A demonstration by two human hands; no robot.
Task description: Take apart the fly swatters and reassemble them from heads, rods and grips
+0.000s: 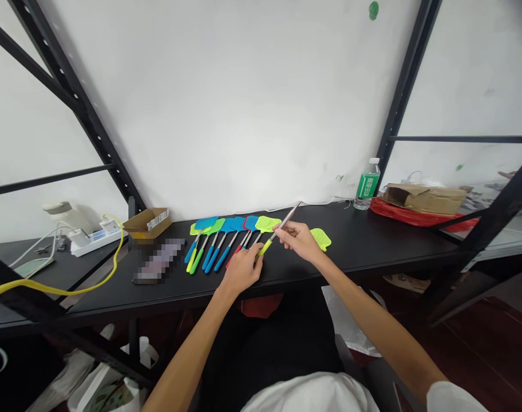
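My left hand (244, 266) is closed round the yellow-green grip of a fly swatter handle (285, 220), whose metal shaft slants up to the right. The fingers of my right hand (300, 237) pinch that shaft partway along. No head shows on the shaft's upper end. A loose yellow-green swatter head (321, 239) lies on the table just right of my right hand. To the left, several fly swatters (220, 243) in blue, green, yellow-green and red lie in a slanted row, heads toward the wall. My left hand partly hides the nearest ones.
On the black table (351, 246) stand an open cardboard box (148, 224) at left and a water bottle (367, 184) at back right. A blurred item (160, 262) lies near the box. A yellow cable (110, 269) loops past the left post. A red bag (415, 217) lies right.
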